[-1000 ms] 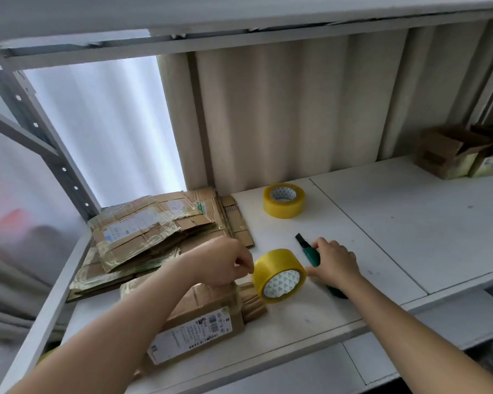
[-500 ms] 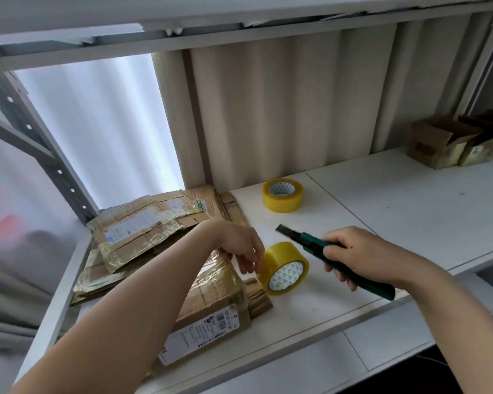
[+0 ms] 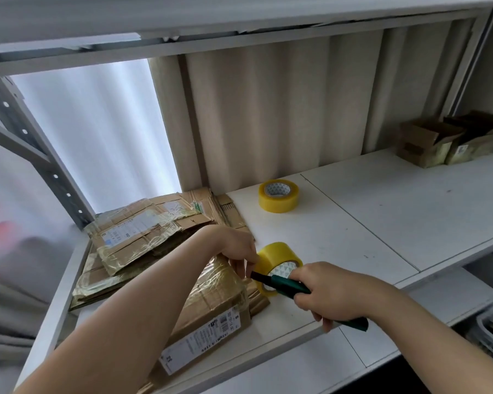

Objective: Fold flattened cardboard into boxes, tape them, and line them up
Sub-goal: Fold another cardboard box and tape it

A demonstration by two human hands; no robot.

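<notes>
A folded cardboard box (image 3: 211, 314) with shiny tape and a white label lies at the shelf's front. A yellow tape roll (image 3: 276, 255) stands on edge against its right end. My left hand (image 3: 239, 248) rests on the box, its fingers at the tape between box and roll. My right hand (image 3: 328, 294) grips a green utility knife (image 3: 285, 284), whose dark blade tip points left, in front of the roll and close to my left fingers. A stack of flattened cardboard (image 3: 143, 231) lies behind the box at the left.
A second yellow tape roll (image 3: 278, 195) lies flat near the back wall. Two open cardboard boxes (image 3: 427, 143) stand at the far right of the white shelf (image 3: 396, 211). A metal upright (image 3: 26, 143) frames the left side; another shelf hangs overhead.
My right hand picked the knife up off the shelf and brought its blade left to the standing roll. My left hand slid down to the tape by the roll.
</notes>
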